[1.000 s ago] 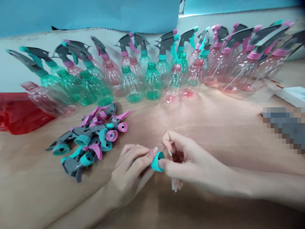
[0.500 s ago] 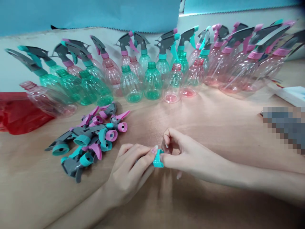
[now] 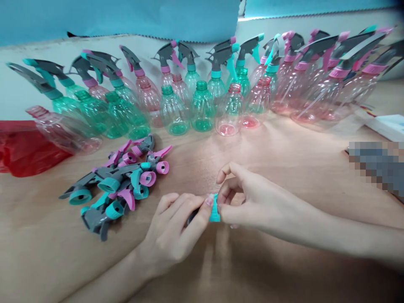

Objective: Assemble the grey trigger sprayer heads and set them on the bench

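Observation:
My left hand (image 3: 176, 229) wraps round a trigger spray head, whose teal screw collar (image 3: 215, 209) points right and whose dark grey body is mostly covered by the fingers. At the collar's open end, the thumb and curled fingers of my right hand (image 3: 244, 198) come together. Whatever they pinch there is hidden. Left of my hands lies a pile of loose trigger spray heads (image 3: 115, 183), grey with pink or teal collars and triggers.
Open-necked green bottles (image 3: 202, 107) and pink bottles (image 3: 229, 113) stand behind my hands. Several bottles with spray heads (image 3: 216, 78) line the wall. One pink bottle (image 3: 66, 132) leans beside a red plastic bag (image 3: 28, 151). A blurred-out flat object (image 3: 378, 168) lies at right.
Both hands have shifted slightly, and the teal collar has moved a little to the right. More of the spray head's dark body shows between my left fingers. My right fingers are curled closer to the collar.

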`<action>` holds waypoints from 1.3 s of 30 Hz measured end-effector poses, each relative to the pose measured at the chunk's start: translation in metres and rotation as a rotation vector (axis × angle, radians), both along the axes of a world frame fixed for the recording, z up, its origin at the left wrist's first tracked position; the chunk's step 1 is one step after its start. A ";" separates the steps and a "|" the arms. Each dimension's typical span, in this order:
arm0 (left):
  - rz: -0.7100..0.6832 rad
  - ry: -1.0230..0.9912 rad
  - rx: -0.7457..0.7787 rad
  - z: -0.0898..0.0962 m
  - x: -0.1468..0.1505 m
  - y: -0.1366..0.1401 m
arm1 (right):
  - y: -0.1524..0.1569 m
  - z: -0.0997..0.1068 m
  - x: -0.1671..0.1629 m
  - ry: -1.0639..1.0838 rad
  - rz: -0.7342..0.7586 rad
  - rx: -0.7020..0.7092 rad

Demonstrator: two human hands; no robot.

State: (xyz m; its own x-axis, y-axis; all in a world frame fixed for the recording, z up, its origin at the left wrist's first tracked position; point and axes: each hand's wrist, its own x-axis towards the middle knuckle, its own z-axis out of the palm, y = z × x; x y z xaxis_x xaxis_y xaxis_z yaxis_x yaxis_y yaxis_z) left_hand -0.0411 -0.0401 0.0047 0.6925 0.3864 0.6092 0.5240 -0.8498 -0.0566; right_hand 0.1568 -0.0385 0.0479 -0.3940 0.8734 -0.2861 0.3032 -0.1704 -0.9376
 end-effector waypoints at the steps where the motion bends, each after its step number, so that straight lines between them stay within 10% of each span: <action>1: 0.011 0.020 0.021 0.001 0.001 0.000 | 0.000 0.001 0.000 -0.019 -0.006 0.040; 12: 0.107 0.047 0.114 0.013 0.011 -0.002 | -0.006 -0.006 -0.007 -0.206 -0.085 0.362; 27: 0.125 -0.480 -0.583 0.002 0.005 0.003 | 0.021 0.021 0.020 0.118 0.231 0.179; 39: 0.006 -0.518 -0.642 0.003 0.005 0.004 | 0.009 0.009 0.010 -0.175 0.177 0.894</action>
State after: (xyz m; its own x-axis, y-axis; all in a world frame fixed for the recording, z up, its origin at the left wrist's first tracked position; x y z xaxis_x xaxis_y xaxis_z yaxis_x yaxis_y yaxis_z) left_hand -0.0358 -0.0366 0.0075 0.3811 0.7711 0.5101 0.3547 -0.6314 0.6896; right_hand 0.1668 -0.0294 0.0568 -0.5577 0.7291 0.3967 0.4049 0.6562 -0.6368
